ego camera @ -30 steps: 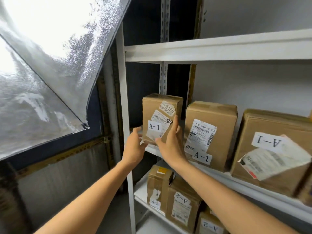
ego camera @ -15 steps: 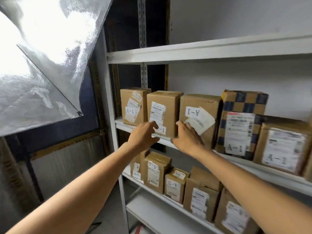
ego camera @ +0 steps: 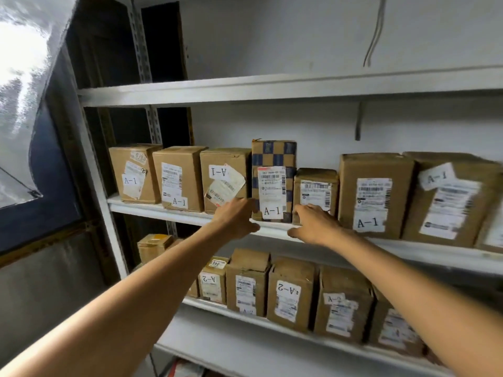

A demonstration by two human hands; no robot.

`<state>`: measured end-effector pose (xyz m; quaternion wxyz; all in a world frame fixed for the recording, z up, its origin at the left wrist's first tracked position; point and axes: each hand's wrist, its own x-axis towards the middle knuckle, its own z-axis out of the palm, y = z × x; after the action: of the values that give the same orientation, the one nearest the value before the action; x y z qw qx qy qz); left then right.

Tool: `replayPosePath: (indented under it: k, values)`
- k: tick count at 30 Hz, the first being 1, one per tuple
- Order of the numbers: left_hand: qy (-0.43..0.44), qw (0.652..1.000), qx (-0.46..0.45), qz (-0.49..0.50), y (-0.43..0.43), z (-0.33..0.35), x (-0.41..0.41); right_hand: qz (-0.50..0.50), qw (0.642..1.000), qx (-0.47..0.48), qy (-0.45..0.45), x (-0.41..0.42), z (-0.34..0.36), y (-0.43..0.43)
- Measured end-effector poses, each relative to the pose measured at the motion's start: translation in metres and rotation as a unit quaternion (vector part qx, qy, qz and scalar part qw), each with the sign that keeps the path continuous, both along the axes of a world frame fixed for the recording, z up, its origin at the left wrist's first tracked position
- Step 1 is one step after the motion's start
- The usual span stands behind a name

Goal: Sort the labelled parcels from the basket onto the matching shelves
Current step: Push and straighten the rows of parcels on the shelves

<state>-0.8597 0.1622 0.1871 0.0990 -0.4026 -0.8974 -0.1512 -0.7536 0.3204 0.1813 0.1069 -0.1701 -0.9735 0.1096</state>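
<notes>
Beside checkered parcel (ego camera: 273, 156), left hand (ego camera: 235, 221) loosely curled.

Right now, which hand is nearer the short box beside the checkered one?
Right. The right hand is at the lower front of the short box; the left hand is beyond the checkered box, at its lower left edge.

Plain brown cardboard parcels (ego camera: 375, 167) carry white paper labels (ego camera: 371, 205) printed in black. One upright parcel chequered in dark blue and tan (ego camera: 273, 155) has a thin red stripe along the top of its label. White-painted metal shelves (ego camera: 272, 88) stand against a pale grey-white wall (ego camera: 272, 36). Dark blue panel (ego camera: 54, 191) at left. Yellow tape (ego camera: 155, 237) marks a small brown box (ego camera: 151, 250) on the lower shelf.
</notes>
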Motion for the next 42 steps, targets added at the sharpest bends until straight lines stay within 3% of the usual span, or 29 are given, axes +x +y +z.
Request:
replayPosePath:
  k: [13,19,33,42]
  values:
    - [-0.087,0.985,-0.034,-0.145,0.106,-0.039,0.095,-0.144,0.986,0.005,-0.085,0.152,-0.025,0.053]
    - [-0.097,0.971,-0.061,-0.209,0.160,-0.055,0.158,-0.194,0.972,-0.042,-0.124,0.223,-0.044,0.095]
    - [-0.142,0.962,-0.102,-0.211,0.286,-0.129,0.281,-0.196,0.965,-0.045,-0.165,0.362,-0.103,0.215]
    - [-0.147,0.955,-0.147,-0.210,0.357,-0.187,0.309,-0.189,0.954,-0.092,-0.212,0.373,-0.180,0.283]
